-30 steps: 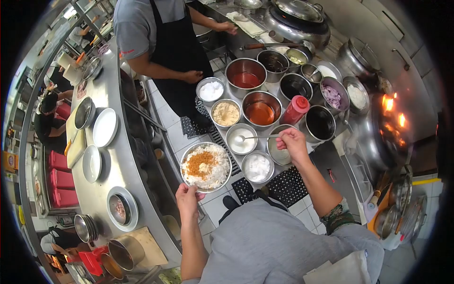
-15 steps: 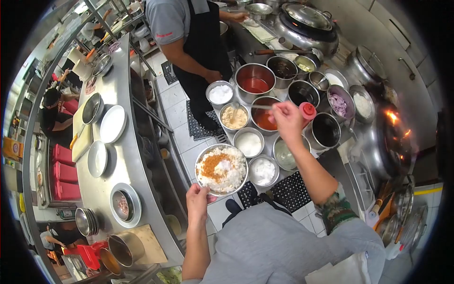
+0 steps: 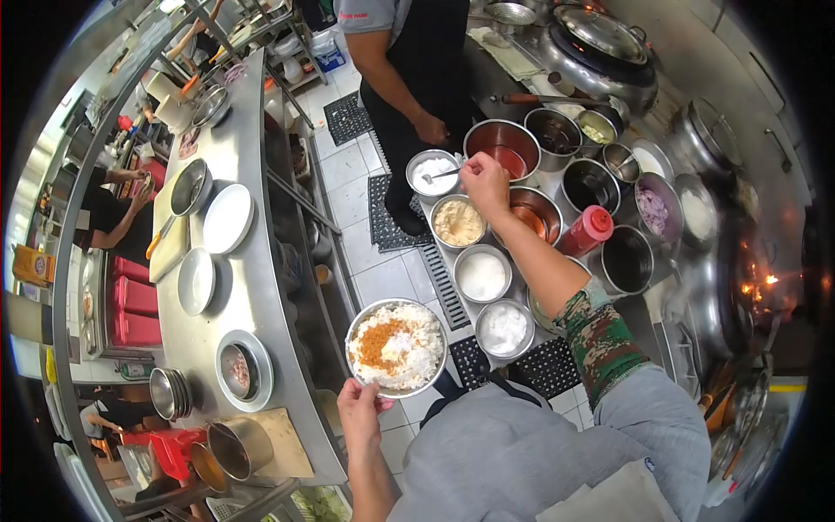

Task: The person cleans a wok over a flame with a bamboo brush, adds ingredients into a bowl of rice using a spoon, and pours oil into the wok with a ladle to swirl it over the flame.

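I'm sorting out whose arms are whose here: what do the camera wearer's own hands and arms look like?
The left hand and right hand wear no gloves. A green and reddish-brown camouflage sleeve shows beyond the right arm's grey sleeve; the left forearm is bare.

White cooked rice (image 3: 419,355) carries an orange-brown powdery patch (image 3: 377,346). The round metal bowl of granules (image 3: 432,171) shows white contents. The squeezable plastic bottle (image 3: 587,230) is red, the sliced onions (image 3: 652,210) purple and white. A cloth sleeve band (image 3: 602,337) has green, brown and tan camouflage; the co-worker's cloth apron (image 3: 430,74) is plain black. 2 ceramic-looking plates (image 3: 228,218) are white.
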`<state>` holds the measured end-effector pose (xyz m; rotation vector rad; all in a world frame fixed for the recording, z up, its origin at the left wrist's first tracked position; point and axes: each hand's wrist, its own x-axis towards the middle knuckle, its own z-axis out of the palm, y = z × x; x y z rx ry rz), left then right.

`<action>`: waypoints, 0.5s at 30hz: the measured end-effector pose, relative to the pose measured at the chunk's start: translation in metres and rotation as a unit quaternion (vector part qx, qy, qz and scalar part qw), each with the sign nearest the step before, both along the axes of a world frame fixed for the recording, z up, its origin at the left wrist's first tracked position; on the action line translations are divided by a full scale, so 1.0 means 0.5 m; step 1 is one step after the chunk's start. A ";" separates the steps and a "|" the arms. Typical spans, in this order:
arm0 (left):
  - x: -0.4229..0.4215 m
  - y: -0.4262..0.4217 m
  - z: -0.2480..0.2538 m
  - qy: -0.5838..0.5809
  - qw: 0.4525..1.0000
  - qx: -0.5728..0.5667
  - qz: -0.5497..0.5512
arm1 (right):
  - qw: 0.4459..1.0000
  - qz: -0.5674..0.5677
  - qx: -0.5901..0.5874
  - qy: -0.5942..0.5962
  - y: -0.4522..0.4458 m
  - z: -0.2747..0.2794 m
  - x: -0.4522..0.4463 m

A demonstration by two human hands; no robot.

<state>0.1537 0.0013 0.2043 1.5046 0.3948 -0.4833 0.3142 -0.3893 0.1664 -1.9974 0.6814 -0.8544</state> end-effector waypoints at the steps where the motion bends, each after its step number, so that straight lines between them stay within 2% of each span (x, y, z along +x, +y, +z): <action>1: 0.000 0.000 0.001 -0.004 1.000 0.002 0.015 | 1.000 0.002 0.000 -0.001 -0.003 -0.003 0.001; 3: 0.001 0.000 0.002 -0.004 1.000 0.002 0.022 | 0.987 0.003 0.159 0.010 -0.005 -0.004 -0.003; 5: 0.006 -0.003 0.005 -0.005 1.000 0.002 0.028 | 0.986 0.006 0.169 0.001 -0.016 -0.012 -0.009; 7: 0.013 -0.011 0.009 -0.002 0.999 -0.005 0.038 | 0.961 0.020 0.271 -0.053 -0.029 -0.022 -0.014; 11: 0.038 -0.014 -0.004 -0.006 1.000 -0.005 0.027 | 0.932 0.024 0.353 -0.078 -0.048 -0.015 -0.042; 15: 0.078 -0.032 -0.023 -0.008 1.000 -0.008 0.021 | 0.913 0.054 0.390 -0.110 -0.049 0.042 -0.096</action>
